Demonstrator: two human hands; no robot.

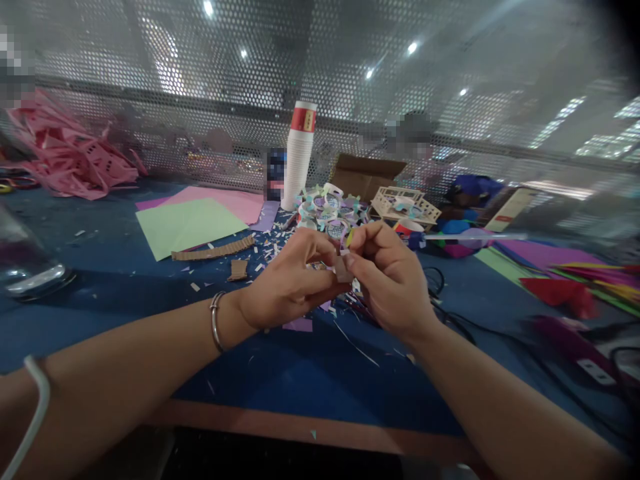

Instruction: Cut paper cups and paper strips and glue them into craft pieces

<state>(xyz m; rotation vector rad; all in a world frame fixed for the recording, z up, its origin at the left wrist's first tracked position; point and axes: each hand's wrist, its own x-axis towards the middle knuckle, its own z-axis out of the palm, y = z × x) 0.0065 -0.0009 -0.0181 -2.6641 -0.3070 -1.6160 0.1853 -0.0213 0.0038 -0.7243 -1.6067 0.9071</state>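
Note:
My left hand [287,280] and my right hand [387,277] meet above the blue table [125,280], fingertips pinched together on a small pinkish paper piece [343,269]. Both hands are closed on it. A metal bangle circles my left wrist. Just behind the hands lies a cluster of small decorated paper cups [327,210]. Paper scraps are scattered below and around the hands.
A tall stack of white cups [299,157] stands behind the cluster. Green and pink sheets [187,223] and a corrugated cardboard strip [213,251] lie to the left; a pink paper pile [65,157] far left. A cream basket [404,203], coloured sheets and black cables occupy the right. A perforated metal screen backs the table.

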